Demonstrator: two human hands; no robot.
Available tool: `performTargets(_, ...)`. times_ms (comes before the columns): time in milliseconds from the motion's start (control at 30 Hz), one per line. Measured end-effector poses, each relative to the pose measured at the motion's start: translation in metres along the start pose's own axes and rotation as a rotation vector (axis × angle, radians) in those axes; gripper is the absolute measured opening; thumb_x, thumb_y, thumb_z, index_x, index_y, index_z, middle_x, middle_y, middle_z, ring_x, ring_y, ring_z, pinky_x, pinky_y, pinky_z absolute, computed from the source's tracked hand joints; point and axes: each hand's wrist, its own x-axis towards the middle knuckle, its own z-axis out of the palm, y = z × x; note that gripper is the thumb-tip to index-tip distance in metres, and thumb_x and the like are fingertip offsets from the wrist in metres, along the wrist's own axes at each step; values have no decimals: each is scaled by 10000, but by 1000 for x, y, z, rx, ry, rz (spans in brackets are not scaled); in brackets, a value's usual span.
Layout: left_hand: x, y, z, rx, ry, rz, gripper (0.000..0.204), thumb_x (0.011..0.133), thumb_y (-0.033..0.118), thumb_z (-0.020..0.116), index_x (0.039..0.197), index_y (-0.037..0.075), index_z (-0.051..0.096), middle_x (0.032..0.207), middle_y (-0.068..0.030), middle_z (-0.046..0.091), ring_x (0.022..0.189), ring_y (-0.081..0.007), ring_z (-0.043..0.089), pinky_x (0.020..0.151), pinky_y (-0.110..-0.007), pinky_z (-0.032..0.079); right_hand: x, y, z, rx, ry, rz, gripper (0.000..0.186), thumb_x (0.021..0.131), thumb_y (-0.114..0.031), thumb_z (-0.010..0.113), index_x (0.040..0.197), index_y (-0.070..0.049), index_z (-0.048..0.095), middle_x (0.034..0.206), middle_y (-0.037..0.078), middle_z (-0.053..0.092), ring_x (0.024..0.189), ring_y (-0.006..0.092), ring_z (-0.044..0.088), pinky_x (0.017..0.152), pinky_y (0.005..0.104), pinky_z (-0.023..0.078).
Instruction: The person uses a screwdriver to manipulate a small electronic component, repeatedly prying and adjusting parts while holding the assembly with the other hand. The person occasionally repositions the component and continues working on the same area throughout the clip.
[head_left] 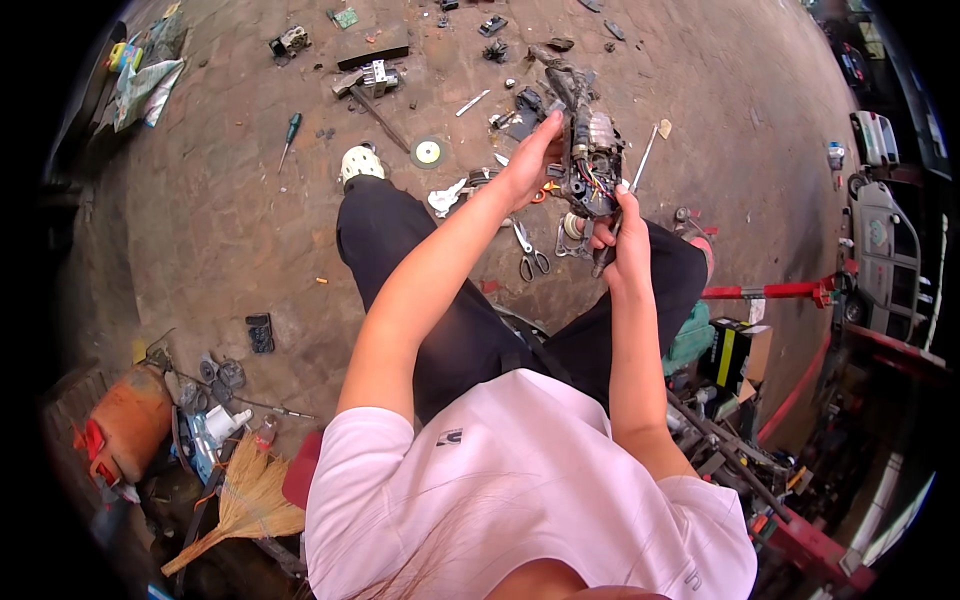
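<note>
Our wired unit (pixel 597 150) looks heavy; cradle its casing (pixel 592 207). Left hand (pixel 528 168) beside it, grip unclear; right hand (pixel 625 240) below, clasping a tool (pixel 602 263).

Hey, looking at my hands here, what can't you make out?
All in the head view:
Dark-handled tool: its middle is covered by your right hand.
Wired assembly: its underside faces away from the camera.
Wires: too small to trace.
Orange piece: too small to identify.

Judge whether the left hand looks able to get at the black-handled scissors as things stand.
Probably yes for the left hand: the scissors lie uncovered on the floor, though it would have to leave the wired assembly first.
</note>
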Motion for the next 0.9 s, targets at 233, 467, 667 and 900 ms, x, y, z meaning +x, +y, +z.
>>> performTargets(233,-2,-18,0,-213,-384,-111,643,954,608,364,1296,88,525,1258,-104,593,1144,-228,582,1011,-398,426,-17,3,7,195,-138,141,304,938,-368,563,922,-64,563,657,-25,504,427,23,347,406,190,308)
performTargets(467,2,-18,-6,-211,-291,86,656,955,299,565,1475,145,196,1204,-143,589,1079,-286,618,913,-423,511,-9,-2,-2,-399,117,-158,235,896,-235,673,944,-15,606,637,-29,516,500,32,411,445,206,309)
performTargets(667,-5,-12,-8,113,-220,259,820,861,246,711,1499,111,214,1340,-91,476,1157,-189,523,974,-323,432,-17,-29,23,-403,70,-402,290,854,-141,717,1048,46,609,772,-4,585,515,16,424,443,185,296)
performTargets(900,-17,-2,-7,454,-235,415,953,765,268,796,1503,91,220,1434,-91,396,1211,-209,486,1040,-364,370,6,-34,45,-453,134,-580,378,775,-197,806,1004,40,620,787,-8,576,635,49,501,561,201,397)
